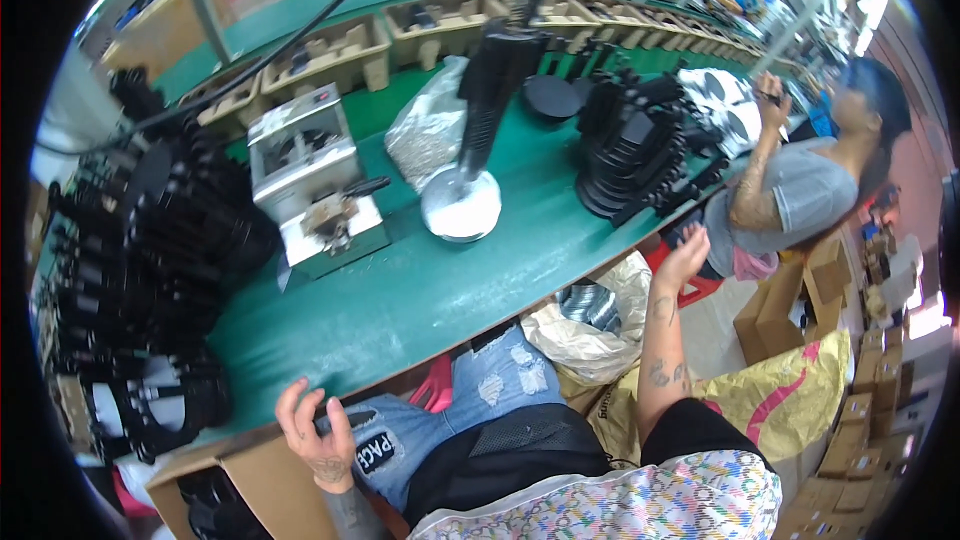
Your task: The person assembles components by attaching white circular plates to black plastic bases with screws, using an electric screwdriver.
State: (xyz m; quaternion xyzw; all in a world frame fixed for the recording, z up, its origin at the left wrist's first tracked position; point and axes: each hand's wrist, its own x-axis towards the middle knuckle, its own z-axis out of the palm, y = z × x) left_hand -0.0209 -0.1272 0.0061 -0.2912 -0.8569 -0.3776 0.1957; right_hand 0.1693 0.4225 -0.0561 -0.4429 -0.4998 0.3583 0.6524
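My left hand (pixel 318 434) hovers at the near edge of the green workbench (pixel 400 310), fingers apart and nothing in them. My right hand (pixel 684 258) is raised off to the right, beyond the bench edge, with its fingers loosely extended; no held thing is distinguishable in it. A black power screwdriver (pixel 490 80) hangs by its cable over the bench. Below its tip lies a round white-topped disc (pixel 461 206). Left of the disc stands a metal box-shaped device (pixel 305 160), possibly a screw feeder. A clear plastic bag (pixel 428 130) of small parts rests behind the disc.
Stacked black parts crowd the bench's left end (pixel 150 260) and right side (pixel 635 155). Parts bins (pixel 330 55) line the back. A white sack (pixel 585 325) with metal pieces and a yellow sack (pixel 780 400) are at right, near a seated co-worker (pixel 800 185). A cardboard box (pixel 275 490) sits lower left.
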